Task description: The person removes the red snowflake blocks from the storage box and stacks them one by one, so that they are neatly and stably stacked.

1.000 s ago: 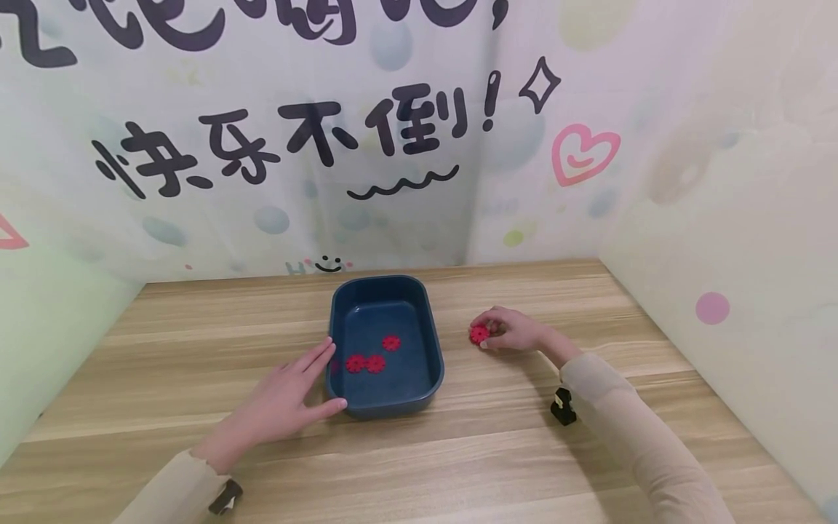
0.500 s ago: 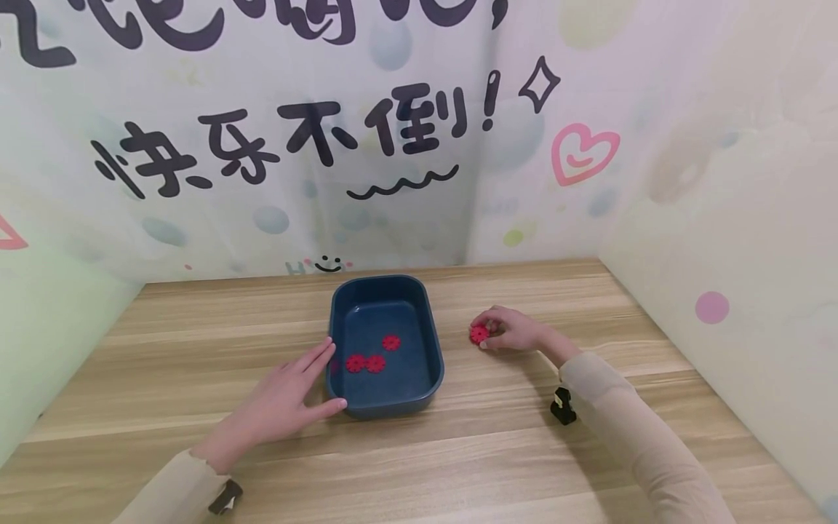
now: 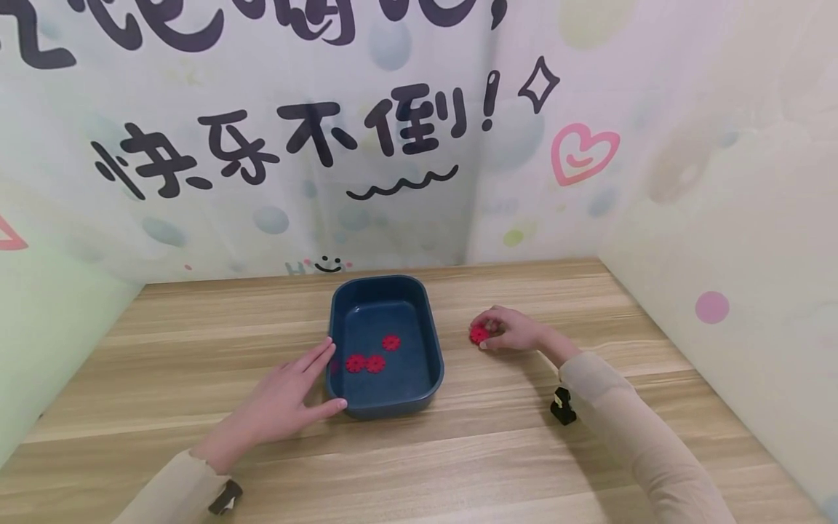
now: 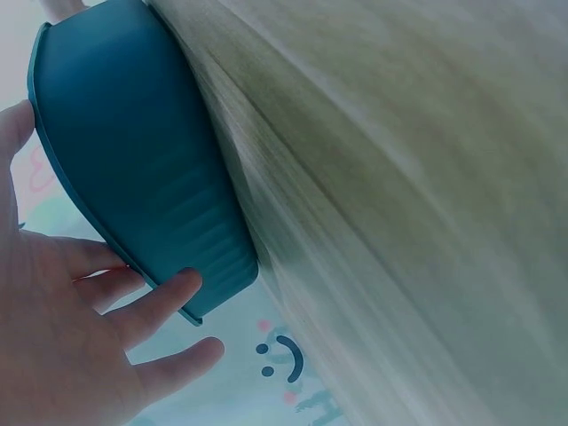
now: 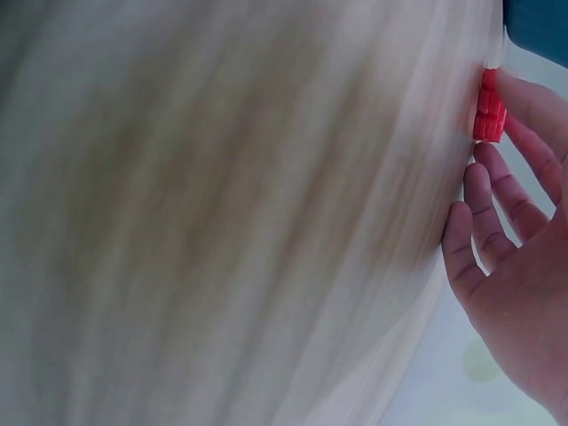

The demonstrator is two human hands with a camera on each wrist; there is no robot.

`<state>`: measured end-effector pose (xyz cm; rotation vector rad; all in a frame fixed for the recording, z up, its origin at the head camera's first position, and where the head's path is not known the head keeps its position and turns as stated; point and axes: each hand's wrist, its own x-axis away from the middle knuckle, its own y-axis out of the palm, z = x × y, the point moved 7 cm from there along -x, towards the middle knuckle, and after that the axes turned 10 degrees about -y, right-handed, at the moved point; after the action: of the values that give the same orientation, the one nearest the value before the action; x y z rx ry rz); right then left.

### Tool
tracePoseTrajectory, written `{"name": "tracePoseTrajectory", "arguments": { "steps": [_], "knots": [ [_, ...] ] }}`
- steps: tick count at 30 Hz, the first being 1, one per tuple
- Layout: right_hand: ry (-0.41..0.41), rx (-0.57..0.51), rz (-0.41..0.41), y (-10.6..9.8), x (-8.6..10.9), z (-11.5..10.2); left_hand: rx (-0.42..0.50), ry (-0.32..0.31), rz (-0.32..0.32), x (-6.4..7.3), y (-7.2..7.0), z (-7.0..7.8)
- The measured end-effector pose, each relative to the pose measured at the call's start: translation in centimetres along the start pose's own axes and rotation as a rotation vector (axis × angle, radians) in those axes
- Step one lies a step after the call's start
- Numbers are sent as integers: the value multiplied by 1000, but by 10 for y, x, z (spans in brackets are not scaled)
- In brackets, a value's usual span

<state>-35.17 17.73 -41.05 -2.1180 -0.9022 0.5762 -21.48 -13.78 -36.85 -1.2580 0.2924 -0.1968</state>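
A dark blue bin stands on the table. My left hand rests along its left side, fingers stretched and spread at the rim, as the left wrist view also shows with the bin's outer wall. Inside lie three red snowflake building discs: one on its own and two side by side. To the right of the bin, my right hand pinches a red snowflake disc between thumb and fingers at the tabletop. Seen edge-on in the right wrist view, that disc shows notched, layered edges.
The wood-grain table meets a printed cloth backdrop behind the bin. A pale side wall bounds the right and another stands at left. Black wrist devices sit at both sleeves.
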Motion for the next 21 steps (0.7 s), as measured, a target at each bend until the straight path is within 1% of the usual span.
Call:
{"name": "tracePoseTrajectory", "arguments": {
  "steps": [6, 7, 11, 13, 14, 15, 18, 21],
  "knots": [
    [12, -25, -1, -3, 1, -3, 3, -8, -5, -1, 1, -2],
    [16, -22, 9, -6, 2, -10, 4, -10, -7, -1, 1, -3],
    [4, 9, 79, -20, -1, -20, 6, -13, -11, -2, 3, -4],
    [-20, 28, 113, -29, -6, -30, 4, -11, -11, -3, 3, -4],
    [-37, 34, 124, -32, -10, -30, 2, -10, -11, -3, 3, -4],
    [-54, 30, 130, -36, -14, -37, 1, -10, -11, -3, 3, -4],
    [-62, 33, 121, -42, -30, -61, 4, -12, -12, -3, 3, -5],
    [-49, 36, 85, -41, -49, -87, 0, -13, -9, -3, 3, -5]
  ]
}}
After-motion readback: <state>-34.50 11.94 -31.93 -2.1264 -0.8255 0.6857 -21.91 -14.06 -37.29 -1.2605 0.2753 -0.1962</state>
